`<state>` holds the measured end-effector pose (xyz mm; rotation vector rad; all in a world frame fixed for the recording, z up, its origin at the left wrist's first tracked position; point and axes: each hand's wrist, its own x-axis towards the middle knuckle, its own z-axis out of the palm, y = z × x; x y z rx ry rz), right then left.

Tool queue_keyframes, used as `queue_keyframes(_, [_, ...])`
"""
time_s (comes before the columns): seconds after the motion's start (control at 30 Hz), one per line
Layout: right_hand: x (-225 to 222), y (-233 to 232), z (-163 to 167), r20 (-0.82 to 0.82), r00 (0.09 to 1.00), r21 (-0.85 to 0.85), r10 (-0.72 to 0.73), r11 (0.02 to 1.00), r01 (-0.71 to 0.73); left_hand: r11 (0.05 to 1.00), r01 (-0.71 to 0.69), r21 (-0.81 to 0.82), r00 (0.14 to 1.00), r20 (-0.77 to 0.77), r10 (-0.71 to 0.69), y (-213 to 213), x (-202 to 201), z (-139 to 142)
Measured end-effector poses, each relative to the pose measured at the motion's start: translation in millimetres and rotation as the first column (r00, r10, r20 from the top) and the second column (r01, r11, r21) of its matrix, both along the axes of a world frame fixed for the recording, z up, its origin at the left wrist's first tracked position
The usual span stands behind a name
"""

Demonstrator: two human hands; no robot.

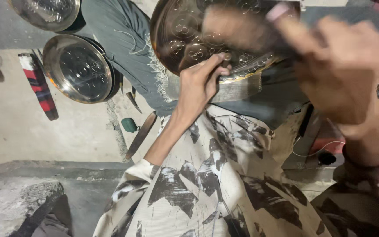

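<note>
— Plate (185,30), the big round metal one with circle patterns pressed into it, is sitting tilted on a grey cloth-covered lap at the top of the view, resting on a folded grey pad (237,90).

— What are the hands doing?

— Left hand (200,83) is closing its fingers around a small tool, pressing the tip against the plate's lower rim. Right hand (343,70) is blurring across the plate's right side; it is gripping something dark with a pale pink end (278,10), and I cannot tell what that thing is.

— How many plates are you counting?

— Three. The worked one, plus two shiny plates on the floor to the left: one (77,68) lying on a dark stack beside the grey trouser leg (119,39), another (47,12) being cut off by the top edge.

— Anything else lying about?

— One long red, white and black striped object (38,83) is lying on the concrete floor (44,131), left of the plates. One small green object (129,124) is sitting just beside one long brown stick-like tool (141,134). A few thin dark tools (133,102) are lying between the plate stack and the leg. One thin white cable (316,149) is trailing at the right.

— Any labels or signs?

— None that I can make out.
</note>
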<state>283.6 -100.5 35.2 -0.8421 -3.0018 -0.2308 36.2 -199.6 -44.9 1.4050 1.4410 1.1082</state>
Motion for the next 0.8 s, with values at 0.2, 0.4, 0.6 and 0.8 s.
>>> queue_keyframes(0.2, [-32.0, 16.2, 40.5, 0.161, 0.98, 0.15, 0.114, 0.979, -0.138, 0.981, -0.169, -0.091, 0.986, -0.027, 0.168, -8.9, 7.4, 3.0])
queue_keyframes(0.4, [-46.5, 35.4, 62.4, 0.047, 0.989, -0.252, 0.142, 0.959, -0.126, 0.947, -0.298, -0.125, 0.954, -0.007, 0.299, -13.6, 7.2, 3.7])
queue_keyframes(0.6, [-75.6, 35.0, 92.6, 0.147, 0.988, -0.21, 0.041, 0.978, -0.009, 0.933, -0.32, -0.165, 0.947, -0.073, 0.312, -20.3, 5.9, 7.3])
queue_keyframes(0.8, [-28.1, 8.2, 58.2, 0.079, 0.989, -0.325, -0.126, 0.934, 0.145, 0.973, -0.183, -0.138, 0.982, 0.028, 0.188, -13.8, -13.9, 6.0])
